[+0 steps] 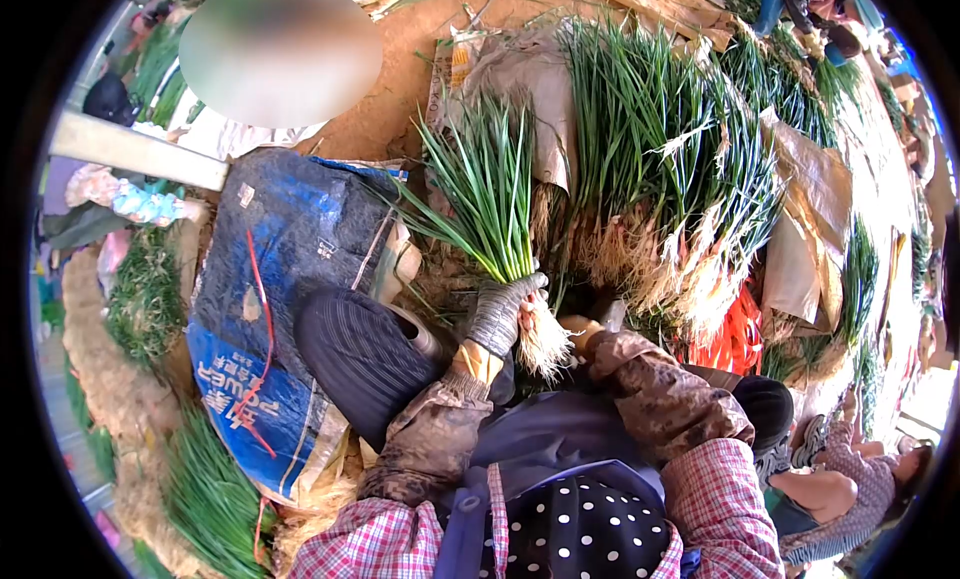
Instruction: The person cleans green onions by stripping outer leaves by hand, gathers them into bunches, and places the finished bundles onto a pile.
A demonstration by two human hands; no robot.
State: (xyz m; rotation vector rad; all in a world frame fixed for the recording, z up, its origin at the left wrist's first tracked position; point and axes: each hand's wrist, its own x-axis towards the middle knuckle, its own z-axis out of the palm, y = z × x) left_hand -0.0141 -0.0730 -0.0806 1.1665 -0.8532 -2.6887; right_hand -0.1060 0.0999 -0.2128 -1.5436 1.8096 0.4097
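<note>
My left hand [507, 309], in a grey glove, is closed round the lower stems of a bunch of green onions [497, 204]. Its leaves fan upward and its pale roots [543, 344] hang below the fist. Just right of those roots is my right hand [583, 333]; its fingers are mostly hidden, so I cannot make out whether it grips anything. Beyond my hands lies a large pile of green onions [660, 149], roots facing me.
A blue and black printed sack [255, 369] with a red string [262, 309] lies at left. More green onions [215, 499] lie lower left. A red plastic bag [735, 339] is under the pile's right side. People sit at left and lower right [850, 489].
</note>
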